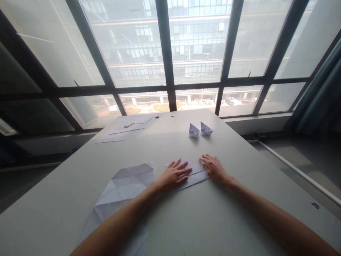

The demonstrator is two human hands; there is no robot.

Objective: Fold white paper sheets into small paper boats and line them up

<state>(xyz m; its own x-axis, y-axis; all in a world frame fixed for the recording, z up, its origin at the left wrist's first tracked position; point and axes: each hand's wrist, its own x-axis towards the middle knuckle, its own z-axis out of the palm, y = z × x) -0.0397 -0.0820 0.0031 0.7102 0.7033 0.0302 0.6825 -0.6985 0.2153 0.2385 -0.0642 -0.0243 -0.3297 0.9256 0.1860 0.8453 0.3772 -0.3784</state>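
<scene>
A folded sheet of white paper (196, 176) lies on the table in front of me. Pressed flat over its left part is my left hand (174, 175), fingers spread and pointing right. At the paper's right end rests my right hand (213, 167), its fingers stretched out and touching the edge. Left of these, a larger creased sheet of paper (128, 185) lies partly under my left forearm. Beyond my hands stand two small folded paper boats (194, 131), side by side.
The white table (239, 199) runs toward large windows (197, 42). At its far left lie flat paper sheets (133, 124) with a small white object (129, 125) on top. A dark curtain (314, 92) hangs on the right.
</scene>
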